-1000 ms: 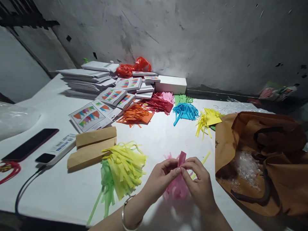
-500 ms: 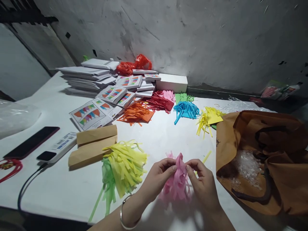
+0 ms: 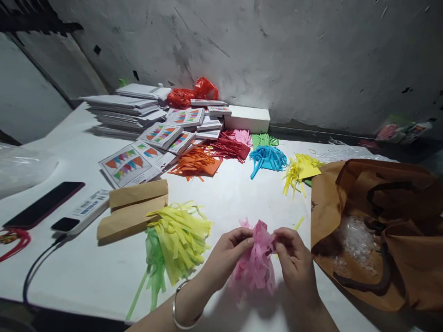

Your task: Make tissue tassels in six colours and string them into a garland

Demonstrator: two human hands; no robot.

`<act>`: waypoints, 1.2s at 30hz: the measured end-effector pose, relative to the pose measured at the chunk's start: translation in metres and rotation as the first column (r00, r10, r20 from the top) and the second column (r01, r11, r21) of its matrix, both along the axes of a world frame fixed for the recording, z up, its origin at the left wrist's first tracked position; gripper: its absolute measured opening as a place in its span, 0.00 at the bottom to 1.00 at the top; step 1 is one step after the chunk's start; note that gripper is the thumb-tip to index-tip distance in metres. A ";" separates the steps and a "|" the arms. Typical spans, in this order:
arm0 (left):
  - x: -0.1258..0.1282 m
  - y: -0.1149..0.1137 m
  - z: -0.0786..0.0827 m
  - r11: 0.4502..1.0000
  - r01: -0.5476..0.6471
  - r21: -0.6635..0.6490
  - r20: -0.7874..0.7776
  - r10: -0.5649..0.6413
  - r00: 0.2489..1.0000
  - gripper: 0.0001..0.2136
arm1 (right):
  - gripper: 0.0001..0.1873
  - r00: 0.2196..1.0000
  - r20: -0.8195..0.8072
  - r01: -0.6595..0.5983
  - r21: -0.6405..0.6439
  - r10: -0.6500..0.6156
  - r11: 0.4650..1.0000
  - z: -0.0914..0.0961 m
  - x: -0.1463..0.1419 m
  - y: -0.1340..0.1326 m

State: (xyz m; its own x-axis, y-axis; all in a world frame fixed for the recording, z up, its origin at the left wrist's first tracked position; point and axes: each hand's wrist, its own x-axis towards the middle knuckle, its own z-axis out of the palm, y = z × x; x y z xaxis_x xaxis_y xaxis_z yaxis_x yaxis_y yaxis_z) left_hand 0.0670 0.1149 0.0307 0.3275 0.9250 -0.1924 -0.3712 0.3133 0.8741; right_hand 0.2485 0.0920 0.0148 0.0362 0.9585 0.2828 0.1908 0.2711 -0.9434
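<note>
A pink tissue-paper tassel [image 3: 254, 269], its fringe strips hanging down, is held upright over the white table by both hands. My left hand [image 3: 231, 251] pinches its top from the left between thumb and fingers. On the opposite side, the thumb and fingertips of my right hand [image 3: 294, 256] are pinched on the tassel's right edge. To the left lie a yellow fringed tassel [image 3: 185, 237] and a green one [image 3: 155, 258] partly under it. A thin yellow strip [image 3: 299, 223] lies just behind my right hand.
Fringed bundles in orange [image 3: 197, 163], red [image 3: 230, 146], blue [image 3: 268, 158] and yellow [image 3: 302, 169] lie farther back. An open brown bag [image 3: 327, 203] stands at the right. Brown paper [image 3: 138, 193], a phone [image 3: 44, 205], a cabled white device [image 3: 86, 207] and printed boxes [image 3: 161, 135] occupy the left.
My right hand has shifted slightly right, drawing the pink tassel's edge outward. My left hand keeps its place at the top of the tassel.
</note>
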 end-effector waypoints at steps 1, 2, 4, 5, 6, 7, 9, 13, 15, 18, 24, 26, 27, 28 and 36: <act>0.000 0.000 0.000 1.000 -0.003 0.000 -0.003 0.003 1.000 0.11 | 0.08 1.000 -0.014 0.022 -0.021 -0.022 1.000 -0.001 0.000 0.000; 0.000 0.000 0.001 1.000 -0.005 -0.003 -0.007 0.005 1.000 0.12 | 0.08 0.999 -0.023 0.037 -0.042 -0.038 0.998 -0.002 0.000 0.000; 0.000 0.001 0.001 1.000 -0.010 -0.011 -0.016 0.010 1.000 0.12 | 0.09 0.998 -0.025 0.053 -0.070 -0.054 0.996 -0.002 0.000 0.000; -0.001 0.001 0.002 1.000 -0.012 -0.016 -0.020 0.012 1.000 0.13 | 0.09 0.998 -0.023 0.056 -0.079 -0.057 0.995 -0.001 0.000 0.000; -0.001 0.002 0.002 1.000 -0.014 -0.018 -0.027 0.014 1.000 0.13 | 0.09 0.998 -0.017 0.054 -0.089 -0.055 0.995 0.000 0.000 0.000; -0.001 0.002 0.002 1.000 -0.017 -0.017 -0.036 0.016 0.999 0.13 | 0.09 0.999 -0.011 0.052 -0.094 -0.053 0.994 0.002 0.000 0.000; -0.002 0.001 0.001 1.000 -0.019 0.001 -0.064 0.019 0.998 0.13 | 0.11 0.999 0.022 0.042 -0.073 -0.040 0.996 0.006 0.000 0.000; -0.001 -0.001 0.000 0.997 -0.004 0.075 -0.129 0.014 0.992 0.12 | 0.22 0.980 0.197 0.020 0.095 -0.039 0.995 0.018 -0.005 0.001; 0.000 -0.003 0.000 0.992 -0.003 0.123 -0.163 0.023 0.986 0.12 | 0.20 0.950 0.299 0.039 0.162 -0.086 0.986 0.023 -0.010 0.003; 0.001 -0.004 -0.003 0.986 0.001 0.165 -0.216 0.035 0.976 0.12 | 0.05 0.923 0.357 0.081 0.192 -0.147 0.978 0.027 -0.015 0.005; -0.014 0.010 -0.003 0.981 0.063 0.182 -0.287 -0.009 0.958 0.14 | 0.07 0.994 0.090 -0.052 -0.118 0.062 0.992 0.028 -0.003 0.005; -0.022 0.018 0.001 0.968 0.128 0.217 -0.351 -0.045 0.935 0.13 | 0.08 0.990 -0.019 -0.141 -0.235 0.140 0.962 0.028 0.003 0.006; -0.026 0.021 0.004 0.956 0.169 0.239 -0.400 -0.061 0.914 0.13 | 0.09 0.983 -0.068 -0.183 -0.286 0.171 0.941 0.027 0.005 0.007; -0.029 0.023 0.008 0.943 0.206 0.261 -0.453 -0.069 0.889 0.13 | 0.10 0.975 -0.109 -0.221 -0.329 0.196 0.918 0.027 0.006 0.008; -0.020 0.015 0.026 0.762 0.360 0.539 -0.653 0.108 0.750 0.18 | 0.11 0.984 -0.046 -0.175 -0.400 0.171 0.900 0.030 -0.001 0.010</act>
State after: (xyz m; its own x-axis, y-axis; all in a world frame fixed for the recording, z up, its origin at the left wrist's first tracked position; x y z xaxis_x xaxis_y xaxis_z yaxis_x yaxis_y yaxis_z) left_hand 0.0471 0.1297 0.0567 0.4714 0.8629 0.1823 0.3196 -0.3597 0.8766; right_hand 0.2473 0.1021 0.0449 -0.1399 0.9821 -0.1259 0.1658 -0.1021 -0.9809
